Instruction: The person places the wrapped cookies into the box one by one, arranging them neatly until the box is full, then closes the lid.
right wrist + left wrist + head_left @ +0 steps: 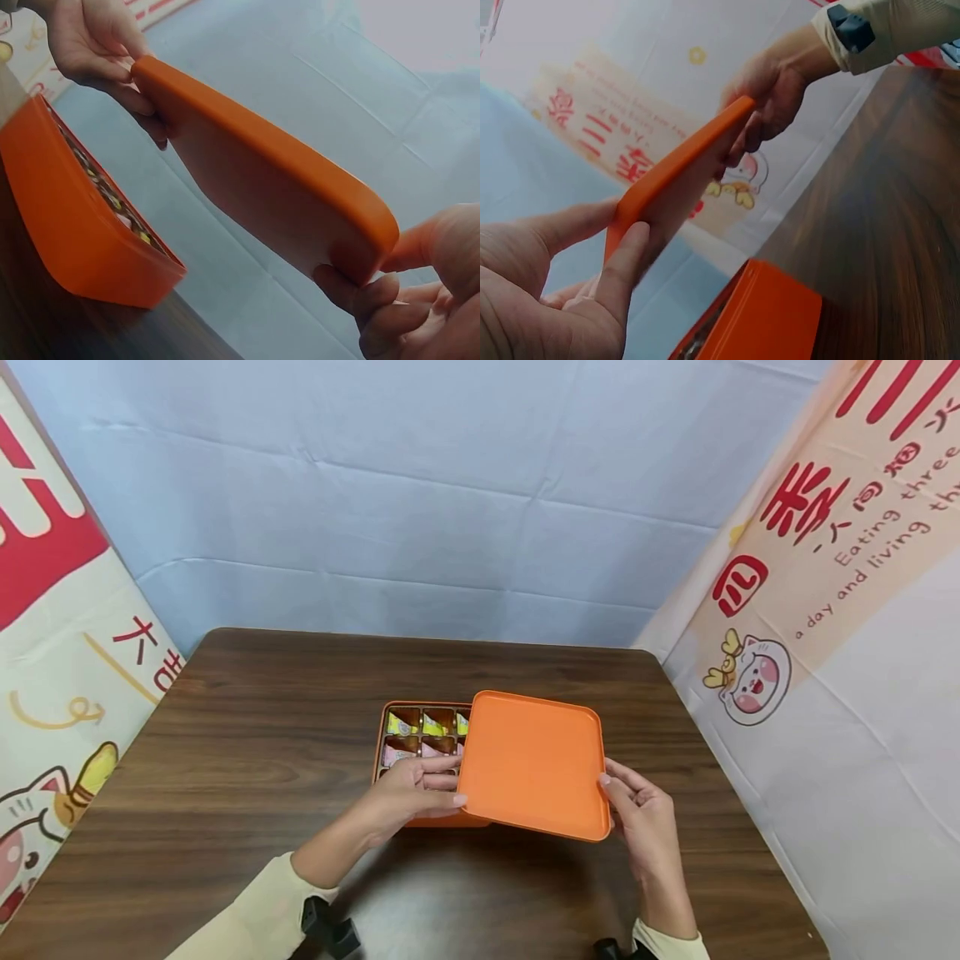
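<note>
An orange square lid is held up in the air between both hands, tilted, partly over an orange box. The left hand pinches the lid's left edge, thumb on top and fingers beneath. At the opposite edge the right hand grips the lid the same way. Inside the box is a dark tray divided into compartments, with small wrapped pieces, a yellow one and a pink one among them. The lid and left hand hide the rest of the box. In the right wrist view the box stands below the lid.
The box stands on a dark wood-grain table. A pale blue cloth hangs behind the table. Printed cloths with cartoon cats and red lettering hang at the left and right sides.
</note>
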